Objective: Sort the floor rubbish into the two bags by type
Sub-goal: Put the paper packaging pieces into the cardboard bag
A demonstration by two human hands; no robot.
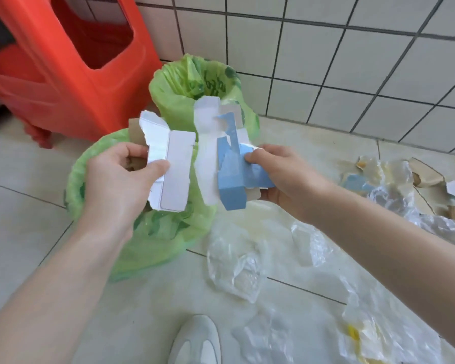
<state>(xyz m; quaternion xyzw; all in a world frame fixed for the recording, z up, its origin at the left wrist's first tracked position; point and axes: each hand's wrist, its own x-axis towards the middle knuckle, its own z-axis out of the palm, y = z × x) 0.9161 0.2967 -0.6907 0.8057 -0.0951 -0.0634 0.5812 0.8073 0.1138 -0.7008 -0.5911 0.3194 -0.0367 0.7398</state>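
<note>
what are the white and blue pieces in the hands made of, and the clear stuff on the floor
White piece in the left hand: thin paperboard, matte, with crisp fold creases and torn edges.
Blue piece in the right hand: likely the same card, printed blue, white on the reverse.
Clear stuff: thin plastic film, glossy, crinkled, see-through.

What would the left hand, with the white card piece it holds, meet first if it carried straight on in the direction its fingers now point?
Probably the torn blue-and-white card in the right hand: the left hand points rightward at it, across a narrow gap. Depth is unclear from one view.
</note>
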